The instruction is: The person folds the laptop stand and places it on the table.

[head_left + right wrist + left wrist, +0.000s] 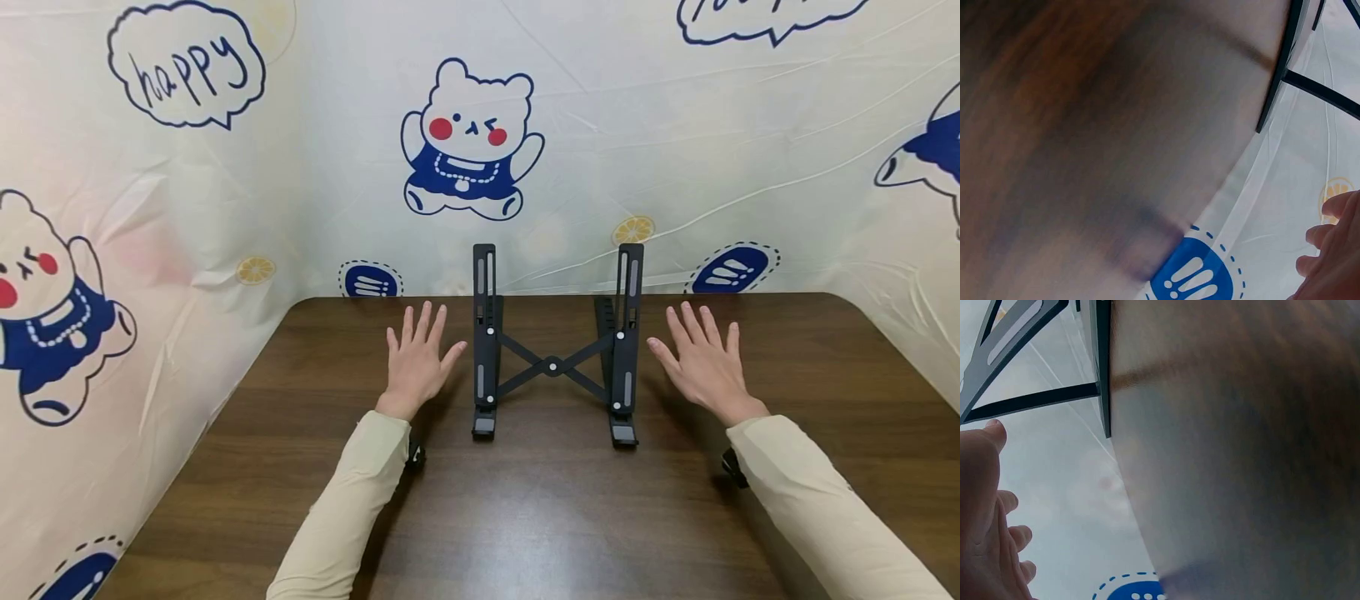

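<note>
Table [240, 500] was dark brown wood grain, far corners rounded, glare [525, 542] on the near half. Pale creased sheet [615, 117] covered the back and both sides. It carried winking bears [462, 172] in blue with red cheeks, a "happy" bubble [187, 71], orange slices [256, 270], dash-ringed blue ovals [733, 268].

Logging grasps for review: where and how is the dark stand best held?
The stand is likely best gripped by its two upright rails, left hand and right hand from the outer sides: the rails are slim and set apart, each with a hand alongside.
</note>
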Demonstrator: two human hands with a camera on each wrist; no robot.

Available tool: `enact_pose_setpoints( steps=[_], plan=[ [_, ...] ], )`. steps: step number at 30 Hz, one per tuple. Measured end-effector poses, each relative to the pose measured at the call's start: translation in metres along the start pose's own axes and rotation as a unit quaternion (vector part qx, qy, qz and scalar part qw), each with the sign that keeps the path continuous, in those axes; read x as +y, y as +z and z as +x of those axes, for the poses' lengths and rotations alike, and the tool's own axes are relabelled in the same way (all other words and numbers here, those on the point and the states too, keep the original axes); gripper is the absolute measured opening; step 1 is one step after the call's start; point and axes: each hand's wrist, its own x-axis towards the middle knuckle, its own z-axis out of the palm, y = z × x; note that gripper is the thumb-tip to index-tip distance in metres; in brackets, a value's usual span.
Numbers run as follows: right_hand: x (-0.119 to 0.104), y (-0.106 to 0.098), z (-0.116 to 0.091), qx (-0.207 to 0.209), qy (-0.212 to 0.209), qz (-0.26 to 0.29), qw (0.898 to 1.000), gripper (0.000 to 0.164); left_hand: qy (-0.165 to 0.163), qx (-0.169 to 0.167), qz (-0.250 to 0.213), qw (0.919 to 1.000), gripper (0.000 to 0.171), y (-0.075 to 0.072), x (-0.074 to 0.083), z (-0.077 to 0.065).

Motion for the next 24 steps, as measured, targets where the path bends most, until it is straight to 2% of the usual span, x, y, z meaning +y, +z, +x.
enact_pose_setpoints(
  steps=[10, 17, 24],
  plan=[
    [-0.001, 0.001, -0.002, 0.0, -0.004, 0.007, 1.0, 0.069, -0.001, -0.004, -0.015, 0.9999, 0.066, -0.002, 0.0, -0.002],
    [-0.005, -0.002, -0.006, 0.017, -0.015, 0.02, 1.0, 0.067, 0.007, 0.004, -0.022, 0.9997, 0.066, -0.004, 0.002, -0.003],
    [-0.01, -0.006, -0.009, 0.03, -0.024, 0.055, 0.998, 0.065, 0.006, 0.009, -0.061, 0.9981, 0.064, -0.01, 0.002, -0.007]
  ],
)
